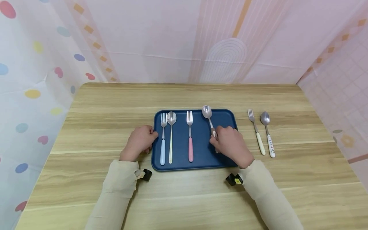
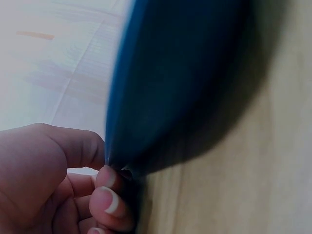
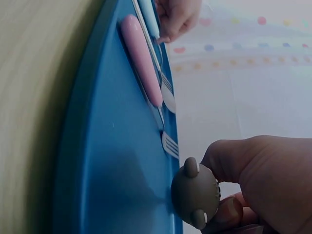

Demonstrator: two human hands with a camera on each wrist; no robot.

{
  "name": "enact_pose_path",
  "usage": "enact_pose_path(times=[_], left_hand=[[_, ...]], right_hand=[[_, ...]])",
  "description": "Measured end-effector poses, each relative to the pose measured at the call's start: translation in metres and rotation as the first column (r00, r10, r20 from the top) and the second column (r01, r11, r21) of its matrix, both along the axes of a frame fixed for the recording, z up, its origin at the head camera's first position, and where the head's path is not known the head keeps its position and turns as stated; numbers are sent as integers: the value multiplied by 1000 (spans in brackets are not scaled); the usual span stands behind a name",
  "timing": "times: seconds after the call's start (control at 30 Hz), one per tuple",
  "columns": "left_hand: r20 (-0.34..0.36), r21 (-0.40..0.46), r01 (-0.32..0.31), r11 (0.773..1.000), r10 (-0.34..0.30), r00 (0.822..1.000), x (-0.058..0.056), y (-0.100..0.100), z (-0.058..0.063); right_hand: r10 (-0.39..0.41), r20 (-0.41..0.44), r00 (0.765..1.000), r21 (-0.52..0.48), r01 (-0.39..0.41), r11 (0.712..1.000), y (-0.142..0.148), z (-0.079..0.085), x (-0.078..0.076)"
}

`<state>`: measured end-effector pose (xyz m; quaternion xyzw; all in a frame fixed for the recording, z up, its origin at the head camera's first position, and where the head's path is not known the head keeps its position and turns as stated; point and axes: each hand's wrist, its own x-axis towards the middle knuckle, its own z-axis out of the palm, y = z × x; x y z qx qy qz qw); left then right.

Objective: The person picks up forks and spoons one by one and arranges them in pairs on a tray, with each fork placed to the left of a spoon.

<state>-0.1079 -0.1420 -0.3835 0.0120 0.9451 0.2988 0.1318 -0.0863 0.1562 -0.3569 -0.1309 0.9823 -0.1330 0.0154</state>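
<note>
The left hand (image 1: pixel 139 140) is pinching the blue tray (image 1: pixel 179 140) at left, the right hand (image 1: pixel 231 143) holding the brown-handled spoon (image 1: pixel 213 131), which a loose grip might drop.

Bright, soft-lit head view, dimmer wrist views, the left one's tray (image 2: pixel 175 68) blurred and dark.

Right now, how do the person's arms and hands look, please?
The left sleeve and right sleeve are long, plain cream and wrinkled. The left hand and right hand wear no gloves. By each sleeve's end sits a small black camera; the right one has a yellow mark.
</note>
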Motion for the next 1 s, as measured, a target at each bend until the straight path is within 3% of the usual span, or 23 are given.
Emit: enact_pose_path(times=[0.57, 1.0], left_hand=[[2, -9, 11, 1000, -11, 1000, -1, -1, 0], [0, -16, 17, 1000, -17, 1000, 0, -2, -1]], right_hand=[[47, 124, 991, -40, -42, 998, -28, -9, 1], [77, 106, 991, -70, -69, 995, -31, -15, 5]])
